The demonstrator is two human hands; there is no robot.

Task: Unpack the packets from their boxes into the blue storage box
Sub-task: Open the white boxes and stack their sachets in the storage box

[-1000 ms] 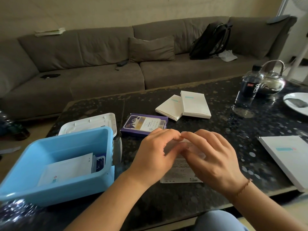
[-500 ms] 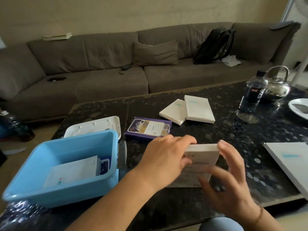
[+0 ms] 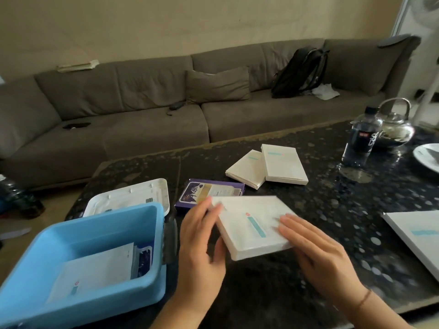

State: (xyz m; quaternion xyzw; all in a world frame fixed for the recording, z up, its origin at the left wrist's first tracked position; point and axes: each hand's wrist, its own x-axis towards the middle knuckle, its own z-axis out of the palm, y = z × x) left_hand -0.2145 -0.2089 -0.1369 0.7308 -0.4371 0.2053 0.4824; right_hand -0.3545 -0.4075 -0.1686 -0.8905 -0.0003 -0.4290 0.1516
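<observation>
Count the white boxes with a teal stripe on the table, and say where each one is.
4. One white box is held between the left hand and right hand; two boxes lie mid-table; one sits at the right edge, cut off. More may be out of view.

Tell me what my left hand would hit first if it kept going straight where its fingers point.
Probably the purple box just beyond the left hand, though depth is unclear.
</observation>
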